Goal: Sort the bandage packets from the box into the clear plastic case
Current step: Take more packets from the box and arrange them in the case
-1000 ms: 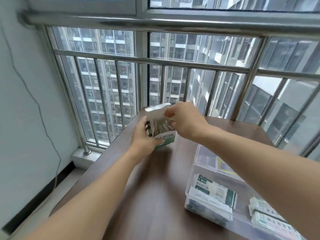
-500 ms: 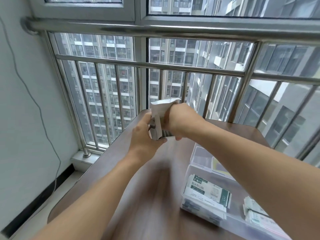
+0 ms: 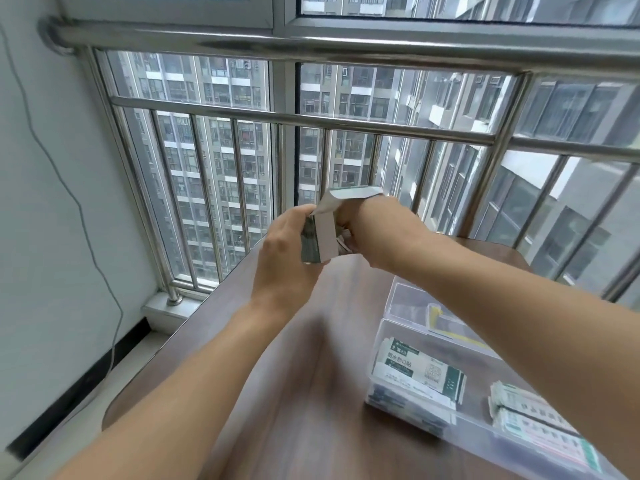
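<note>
The small white-and-green cardboard bandage box (image 3: 320, 233) is up off the dark brown wooden table (image 3: 277, 393), held between your two hands at the far middle, in front of the steel window railing (image 3: 311, 119). Its white top flap stands open. Your left hand (image 3: 287, 251) grips the box's left side, fingers curled around it. Your right hand (image 3: 372, 226) is at the box's right side; its fingers are hidden behind the box and wrist, so whether they pinch anything cannot be told. Near right on the table sits the clear plastic compartment case (image 3: 408, 306), with white-and-green bandage packets (image 3: 419, 372) stacked in its near-left compartment and more packets to their right.
</note>
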Demonstrator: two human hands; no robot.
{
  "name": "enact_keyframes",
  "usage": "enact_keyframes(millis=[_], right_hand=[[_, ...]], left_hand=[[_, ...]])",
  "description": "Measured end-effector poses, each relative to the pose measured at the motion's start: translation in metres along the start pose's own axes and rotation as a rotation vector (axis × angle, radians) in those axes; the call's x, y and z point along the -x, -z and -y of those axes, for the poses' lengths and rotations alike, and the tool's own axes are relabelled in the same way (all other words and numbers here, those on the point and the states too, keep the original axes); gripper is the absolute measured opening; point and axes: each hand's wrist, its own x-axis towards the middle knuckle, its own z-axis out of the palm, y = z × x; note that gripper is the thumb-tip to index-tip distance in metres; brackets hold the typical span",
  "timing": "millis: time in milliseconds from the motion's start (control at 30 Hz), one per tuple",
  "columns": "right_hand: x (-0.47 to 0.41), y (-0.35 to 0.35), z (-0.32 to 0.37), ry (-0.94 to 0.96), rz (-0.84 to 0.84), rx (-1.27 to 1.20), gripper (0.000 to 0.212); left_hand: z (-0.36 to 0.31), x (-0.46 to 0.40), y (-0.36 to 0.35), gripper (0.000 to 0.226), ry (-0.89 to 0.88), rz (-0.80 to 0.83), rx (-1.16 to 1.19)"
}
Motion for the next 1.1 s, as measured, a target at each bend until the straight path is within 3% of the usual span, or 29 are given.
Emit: enact_keyframes(millis=[133,233,333,400,533,700,800,967,1100], right_hand=[[0.009,-0.007,0.001,0.168,-0.044,0.02,0.051],[0.008,-0.009,0.002,0.116,0.012,-0.004,0.034],[0.003,-0.013,0.0,0.077,0.043,-0.085,0.043],[0.002,-0.016,-0.001,0.082,0.011,-0.121,0.038],[0.007,-0.015,0.004,0.092,0.012,0.017,0.019],[0.007,-0.018,0.021,0.076,0.004,0.164,0.049],[0.001,-0.027,0.02,-0.028,0.063,0.104,0.04],[-0.004,-0.025,0.017,-0.04,0.074,0.056,0.032],[0.001,-0.022,0.011,0.04,-0.087,0.014,0.043]], left_hand=[[0.002,0.005,-0.003,0.065,-0.109,-0.011,-0.133],[0.004,0.006,-0.006,0.067,-0.133,-0.024,-0.165],[0.005,0.007,-0.008,0.065,-0.145,-0.031,-0.161],[0.006,0.007,-0.008,0.064,-0.13,-0.034,-0.151],[0.008,0.008,-0.009,0.061,-0.086,-0.014,-0.13],[0.009,0.008,-0.005,0.062,-0.075,0.01,-0.139],[0.005,0.007,-0.007,0.065,-0.094,0.032,-0.17],[0.008,0.008,-0.011,0.066,-0.065,0.025,-0.177],[0.01,0.007,-0.011,0.065,0.001,0.004,-0.134]])
